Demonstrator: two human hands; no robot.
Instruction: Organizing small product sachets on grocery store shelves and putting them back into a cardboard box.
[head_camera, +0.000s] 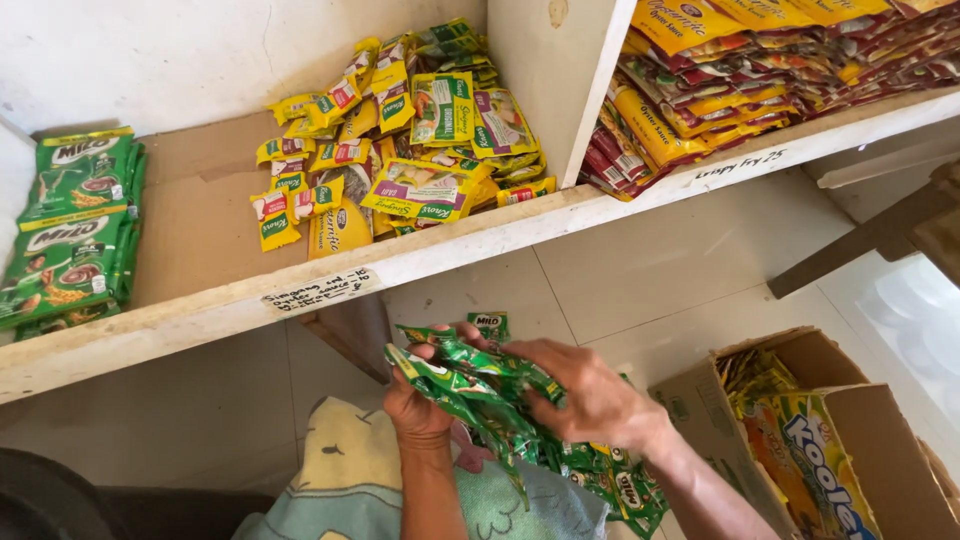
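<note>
- Hands first: my left hand (425, 405) and my right hand (590, 400) meet low in the middle of the view, over my lap, both closed around one strip of green sachets (480, 385).
- My left fingers (415, 352) curl over the strip's near end, thumb on top; my right fingers (530, 362) press flat across the middle. Neither hand is open or free.
- The strip's tail (620, 490) hangs down past my right wrist onto a pale cloth (350, 480) on my knees.
- To do this well, I judge I should keep the folds stacked evenly and pinch near the seams, so that no sachet tears off.
- The wooden shelf (200, 310) sits above and well apart from my hands; matching green packs (75, 225) lie at its left end, with bare board beside them.
- Yellow sachets (400, 150) are heaped farther right on that shelf.
- An open cardboard box (800, 440) stands at my right, near my forearm.
</note>
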